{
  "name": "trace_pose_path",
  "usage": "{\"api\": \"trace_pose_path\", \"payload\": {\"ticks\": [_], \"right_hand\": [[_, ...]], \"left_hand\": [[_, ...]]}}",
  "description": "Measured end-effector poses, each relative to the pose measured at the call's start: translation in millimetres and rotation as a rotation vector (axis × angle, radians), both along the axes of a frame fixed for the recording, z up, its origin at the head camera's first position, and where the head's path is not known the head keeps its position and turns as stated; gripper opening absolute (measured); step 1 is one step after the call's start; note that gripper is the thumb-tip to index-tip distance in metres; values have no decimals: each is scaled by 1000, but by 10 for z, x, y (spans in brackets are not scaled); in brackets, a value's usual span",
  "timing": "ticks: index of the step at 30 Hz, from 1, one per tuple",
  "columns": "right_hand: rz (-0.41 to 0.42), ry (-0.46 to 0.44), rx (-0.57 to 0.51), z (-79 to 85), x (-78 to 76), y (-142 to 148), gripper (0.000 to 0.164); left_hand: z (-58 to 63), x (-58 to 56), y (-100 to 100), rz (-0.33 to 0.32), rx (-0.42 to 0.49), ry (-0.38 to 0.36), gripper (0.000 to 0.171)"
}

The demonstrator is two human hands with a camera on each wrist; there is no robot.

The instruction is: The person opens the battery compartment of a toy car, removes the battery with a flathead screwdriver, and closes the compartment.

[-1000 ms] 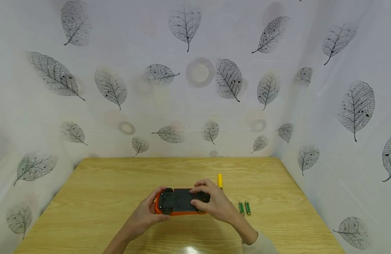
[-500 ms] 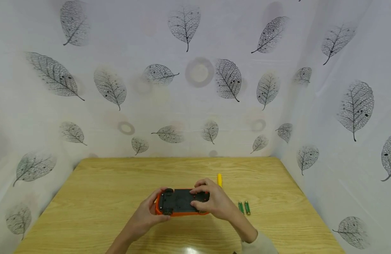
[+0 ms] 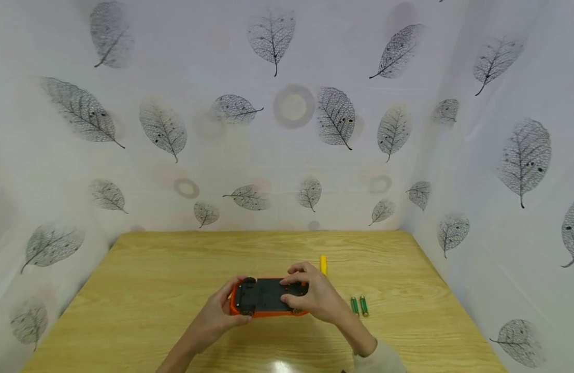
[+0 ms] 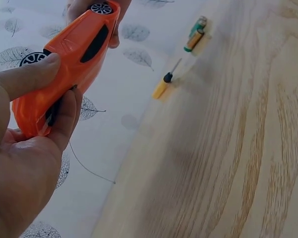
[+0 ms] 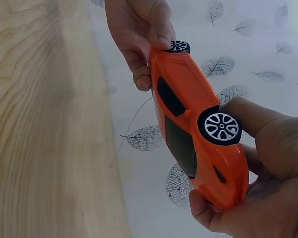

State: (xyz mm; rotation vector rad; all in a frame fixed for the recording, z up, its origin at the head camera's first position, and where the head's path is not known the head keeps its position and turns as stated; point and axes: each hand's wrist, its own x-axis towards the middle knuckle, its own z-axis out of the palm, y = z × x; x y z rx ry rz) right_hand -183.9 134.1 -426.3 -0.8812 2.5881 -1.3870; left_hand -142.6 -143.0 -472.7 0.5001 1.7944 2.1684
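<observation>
An orange toy car (image 3: 268, 313) is held above the table, its black underside (image 3: 267, 295) turned up toward the head camera. My left hand (image 3: 216, 316) grips the car's left end, thumb on the near side and fingers on the far side. At the other end, my right hand (image 3: 317, 298) holds the car, with its thumb and a finger against the underside. The right wrist view shows the orange body (image 5: 188, 119), dark windows and a silver-spoked wheel (image 5: 221, 127) between the two hands. What lies beneath the right palm is hidden in the head view.
A screwdriver with a yellow handle (image 3: 323, 264) lies on the wooden table (image 3: 175, 269) beyond the right hand. Two green batteries (image 3: 359, 306) lie side by side right of that hand. A white leaf-patterned cloth (image 3: 287, 155) surrounds the table's back and sides.
</observation>
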Motion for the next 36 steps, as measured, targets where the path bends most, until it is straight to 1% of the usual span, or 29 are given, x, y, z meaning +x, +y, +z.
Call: {"api": "trace_pose_path", "payload": {"ticks": [3,6,9,12,16,20,23,30,36], "right_hand": [[13,-12,-13,-29,2,19,28],[28,-20,-49,-48,9,45,29],[22,-20,-72,-62,15,68,32],[22,-29,-106,-70,14,100,37],[36,-29,-155,-62,29,176,46],[31,-22,-154,-68,39,263,54],[47,-21,-151,-93,29,326,59],[101,-48,-155,-175,5,442,68],[124,-87,-138,-227,4,470,75]], "left_hand": [[-6,1,-8,-4,-9,-5,91],[1,-7,-13,-12,-17,2,92],[9,-19,-15,-15,-25,-4,93],[20,-29,-24,-14,-18,-19,94],[32,-31,-38,-16,-10,-15,96],[32,-26,-51,-17,-15,6,94],[36,-22,-59,-13,-14,20,93],[53,-9,-71,-2,-19,31,89],[49,-6,-89,0,-25,44,91]]}}
